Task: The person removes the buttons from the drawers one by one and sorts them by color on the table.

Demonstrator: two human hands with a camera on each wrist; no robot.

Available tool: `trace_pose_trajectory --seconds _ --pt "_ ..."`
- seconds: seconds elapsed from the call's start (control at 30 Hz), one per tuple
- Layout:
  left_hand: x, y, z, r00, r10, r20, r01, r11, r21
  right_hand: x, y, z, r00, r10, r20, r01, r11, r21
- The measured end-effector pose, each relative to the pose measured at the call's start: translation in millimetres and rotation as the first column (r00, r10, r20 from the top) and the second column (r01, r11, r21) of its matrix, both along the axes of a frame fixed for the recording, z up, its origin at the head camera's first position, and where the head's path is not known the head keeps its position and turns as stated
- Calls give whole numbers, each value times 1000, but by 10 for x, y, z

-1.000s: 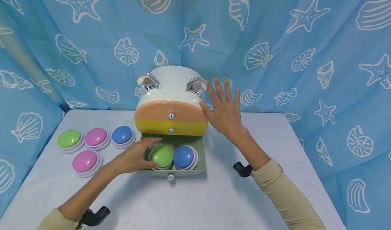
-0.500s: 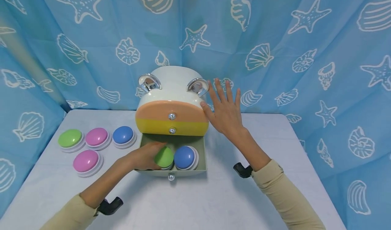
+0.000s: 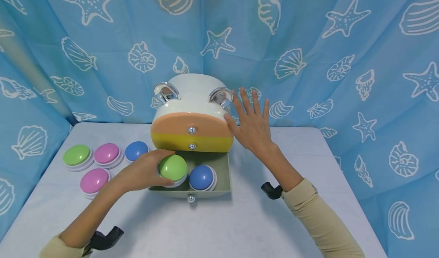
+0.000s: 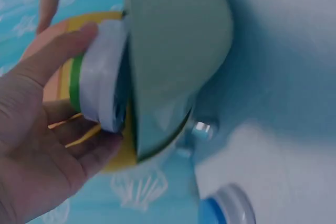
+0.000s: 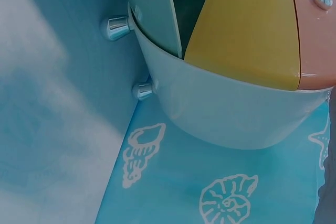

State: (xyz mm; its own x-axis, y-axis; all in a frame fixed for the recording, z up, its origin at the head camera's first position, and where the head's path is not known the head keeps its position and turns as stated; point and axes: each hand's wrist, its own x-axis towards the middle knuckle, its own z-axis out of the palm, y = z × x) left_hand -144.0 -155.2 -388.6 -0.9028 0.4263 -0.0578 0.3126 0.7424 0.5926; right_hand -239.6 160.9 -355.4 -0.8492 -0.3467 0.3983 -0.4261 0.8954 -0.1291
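Note:
My left hand (image 3: pixel 147 170) grips a green domed push button (image 3: pixel 173 167) by its white round base, thumb on one side and fingers on the other. The button is tilted and raised a little over the left part of a pulled-out green drawer (image 3: pixel 222 165). In the left wrist view, thumb and fingers span the white base (image 4: pixel 102 77). A blue domed push button (image 3: pixel 201 177) sits in the drawer to its right. My right hand (image 3: pixel 254 131), fingers straight and spread, rests against the right side of a small white cabinet (image 3: pixel 195 94); the right wrist view leaves this hand out.
Left of the cabinet on the white table (image 3: pixel 260 227) lie a green button (image 3: pixel 76 155), two pink buttons (image 3: pixel 106 153) and a partly covered blue button (image 3: pixel 135 150). Orange (image 3: pixel 171 124) and yellow drawers (image 3: pixel 171 141) are closed. A blue shell-print curtain (image 3: pixel 240 14) hangs behind.
My left hand has closed round the green button and lifted it up and to the left from its place beside the blue one. The right hand has stayed still.

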Motion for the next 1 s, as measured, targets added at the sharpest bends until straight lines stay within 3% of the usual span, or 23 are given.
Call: trace_pose_trajectory --seconds 0.23,0.37,0.5,0.57,0.67,0.73,0.9,1.0 --pt "178 -541 176 990 142 -10 -142 989 35 3 2 -7 1000 2 1 -2 1000 -4" --pt "239 -935 156 973 231 7 -231 973 29 3 8 -14 1000 -1 0 1 1000 -2" --pt "323 -1376 49 948 319 9 -320 947 44 -2 12 -18 1000 1 -10 -1 1000 -4" --pt "377 -1581 -27 926 376 30 -377 924 59 -5 13 -17 1000 2 -12 -2 1000 -7" --pt "432 -1893 -199 881 468 67 -472 878 73 -5 12 -14 1000 3 -13 -3 1000 -6" --pt "438 -2142 -362 853 515 87 -521 851 68 -5 10 -13 1000 3 -12 -3 1000 -5" --pt "406 -2732 -916 785 614 78 -617 787 17 -5 7 -15 1000 -2 -8 2 1000 -2" --pt "434 -2866 -1076 741 660 123 -664 748 -10 -3 -2 -12 1000 -2 -6 2 1000 1"
